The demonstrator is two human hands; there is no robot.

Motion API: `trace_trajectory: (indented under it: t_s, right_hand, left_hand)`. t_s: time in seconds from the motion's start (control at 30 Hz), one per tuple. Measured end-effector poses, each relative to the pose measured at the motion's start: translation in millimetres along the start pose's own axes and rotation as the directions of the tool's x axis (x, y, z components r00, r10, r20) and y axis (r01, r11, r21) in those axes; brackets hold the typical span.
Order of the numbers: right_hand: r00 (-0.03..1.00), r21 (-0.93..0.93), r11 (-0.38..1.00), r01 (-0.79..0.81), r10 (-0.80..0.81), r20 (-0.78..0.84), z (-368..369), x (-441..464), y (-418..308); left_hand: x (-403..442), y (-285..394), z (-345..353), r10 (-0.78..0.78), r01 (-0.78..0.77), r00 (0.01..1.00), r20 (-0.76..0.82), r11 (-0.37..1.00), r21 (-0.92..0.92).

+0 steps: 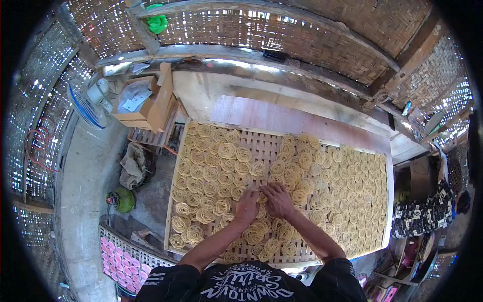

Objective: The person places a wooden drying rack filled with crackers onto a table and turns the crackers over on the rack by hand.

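Coils of pale yellow dried noodles, or noodle nests (205,173), lie in rows and small heaps on a woven bamboo tray (255,146). My left hand (247,207) is low over the middle of the tray, its fingers closed at the edge of a noodle nest (262,199). Right beside it, my right hand (278,200) reaches in from the other side with bent fingers on the same spot. The fingertips of both hands nearly meet, and they partly hide what lies between them. More nests surround both hands.
A second batch of nests (359,196) fills the right part. Behind is a wooden board (302,118). At left stand a cardboard box (146,108), a blue fan (86,105), a green gas cylinder (122,200) and a rack of pink rounds (121,264). Patterned cloth (422,214) hangs right.
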State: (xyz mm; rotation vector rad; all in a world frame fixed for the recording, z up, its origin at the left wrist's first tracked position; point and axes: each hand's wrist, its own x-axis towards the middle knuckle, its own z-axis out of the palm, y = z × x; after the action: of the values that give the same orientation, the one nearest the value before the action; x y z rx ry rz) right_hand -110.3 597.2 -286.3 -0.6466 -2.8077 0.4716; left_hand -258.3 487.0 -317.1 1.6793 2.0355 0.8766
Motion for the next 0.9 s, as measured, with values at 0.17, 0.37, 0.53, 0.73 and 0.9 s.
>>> trace_trajectory:
  t_s: [0.17, 0.37, 0.53, 0.73, 0.9]
  right_hand:
    - [0.967, 0.421, 0.871, -0.254, 0.221, 0.128, 19, 7, 9]
    - [0.964, 0.283, 0.925, -0.252, 0.265, -0.008, 20, 49, 30]
    - [0.958, 0.198, 0.954, -0.225, 0.254, -0.133, 18, 108, 40]
    - [0.952, -0.126, 0.951, -0.281, 0.260, -0.163, 54, 195, 53]
    - [0.720, -0.042, 0.770, -0.637, 0.573, -0.392, 25, 142, 81]
  left_hand:
    - [-7, -1, -4, -0.149, 0.161, 0.982, 0.119, 0.983, -0.092]
    - [-15, 18, -28, -0.154, 0.157, 0.974, 0.167, 0.988, -0.001]
    - [-37, 8, -10, -0.037, -0.011, 0.966, 0.254, 0.983, 0.185]
    - [-33, 12, -15, -0.088, 0.046, 0.964, 0.251, 0.985, 0.167]
    - [-40, 2, -12, 0.012, -0.086, 0.971, 0.240, 0.950, 0.299]
